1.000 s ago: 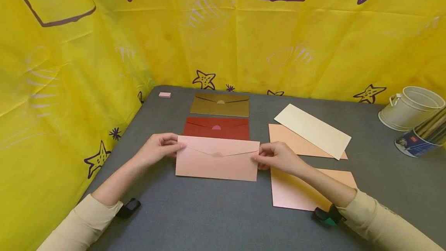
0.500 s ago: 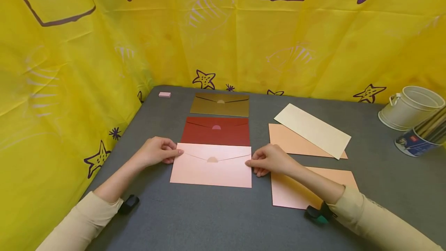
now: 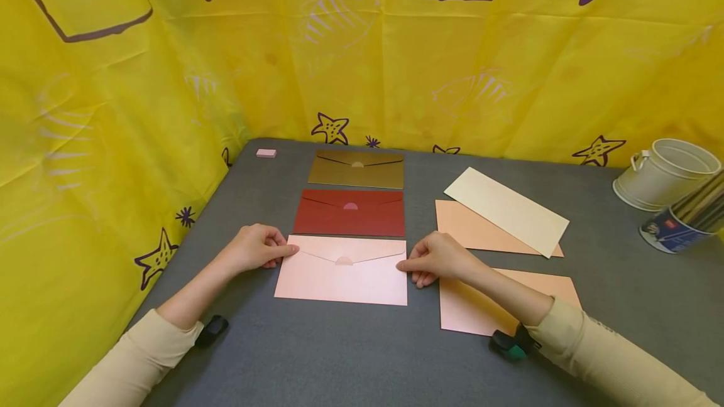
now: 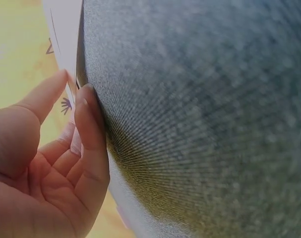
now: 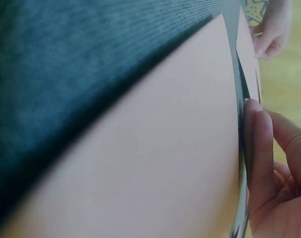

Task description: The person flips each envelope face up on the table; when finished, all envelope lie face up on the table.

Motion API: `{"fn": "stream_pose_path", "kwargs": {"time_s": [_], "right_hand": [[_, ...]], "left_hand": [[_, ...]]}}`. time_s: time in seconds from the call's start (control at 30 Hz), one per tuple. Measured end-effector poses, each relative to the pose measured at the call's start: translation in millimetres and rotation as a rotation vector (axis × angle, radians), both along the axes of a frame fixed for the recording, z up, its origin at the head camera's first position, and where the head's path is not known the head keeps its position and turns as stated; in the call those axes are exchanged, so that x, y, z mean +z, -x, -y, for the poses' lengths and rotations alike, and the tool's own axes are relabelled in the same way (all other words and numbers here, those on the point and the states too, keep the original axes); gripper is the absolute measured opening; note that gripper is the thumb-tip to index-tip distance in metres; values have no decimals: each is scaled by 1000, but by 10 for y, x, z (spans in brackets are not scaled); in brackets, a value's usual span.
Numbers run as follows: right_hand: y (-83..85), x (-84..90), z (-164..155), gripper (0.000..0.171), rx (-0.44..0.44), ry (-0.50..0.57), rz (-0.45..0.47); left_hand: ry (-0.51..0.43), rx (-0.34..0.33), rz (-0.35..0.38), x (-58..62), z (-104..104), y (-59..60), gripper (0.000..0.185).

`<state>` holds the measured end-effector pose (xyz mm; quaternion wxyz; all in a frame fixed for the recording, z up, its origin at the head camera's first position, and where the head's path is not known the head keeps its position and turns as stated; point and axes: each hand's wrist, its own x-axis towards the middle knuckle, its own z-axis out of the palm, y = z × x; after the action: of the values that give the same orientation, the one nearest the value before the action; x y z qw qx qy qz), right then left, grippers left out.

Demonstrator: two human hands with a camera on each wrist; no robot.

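A pale pink envelope, flap side up with a round seal, lies just in front of a dark red envelope. My left hand pinches its left edge near the upper corner, thumb on top. In the left wrist view that edge of the pink envelope runs between thumb and index finger. At the opposite edge, my right hand pinches with the thumb over the paper and the other fingers bent beside it. Behind the red one sits a gold envelope, all three forming a column.
Under my right forearm is a peach-pink envelope. Beyond it a cream envelope overlaps a peach one. At far right stand a white metal bucket and a blue tin of sticks. A small pink block lies back left.
Both hands have brought the pink envelope down and slightly left, toward the near side, uncovering the red envelope. In the last half second it has barely shifted.
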<state>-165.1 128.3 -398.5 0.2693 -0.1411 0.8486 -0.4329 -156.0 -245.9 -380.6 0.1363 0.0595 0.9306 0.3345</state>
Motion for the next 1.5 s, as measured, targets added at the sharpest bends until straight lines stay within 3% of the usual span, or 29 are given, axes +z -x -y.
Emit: {"fn": "stream_pose_path", "kwargs": {"time_s": [0.6, 0.83, 0.97, 1.13, 1.27, 1.4, 1.5], "right_hand": [[-12, 2, -24, 25, 4, 18, 4], [-42, -16, -95, 22, 33, 49, -39], [-53, -18, -181, 18, 35, 73, -94], [-47, 20, -354, 16, -19, 130, -172], [-19, 71, -542, 19, -86, 184, -204], [20, 118, -773, 21, -143, 165, -281], [47, 147, -964, 20, -171, 78, -408]], "left_hand": [[95, -37, -148, -54, -23, -29, 30], [146, -57, -203, -24, -67, -44, 28], [150, -85, -265, 22, -201, -34, 25], [71, -172, -344, 75, -508, 59, 15], [-10, -281, -401, 94, -806, 207, 9], [-37, -409, -412, 97, -1115, 387, 19], [-7, -509, -406, 93, -1365, 540, 34]]}}
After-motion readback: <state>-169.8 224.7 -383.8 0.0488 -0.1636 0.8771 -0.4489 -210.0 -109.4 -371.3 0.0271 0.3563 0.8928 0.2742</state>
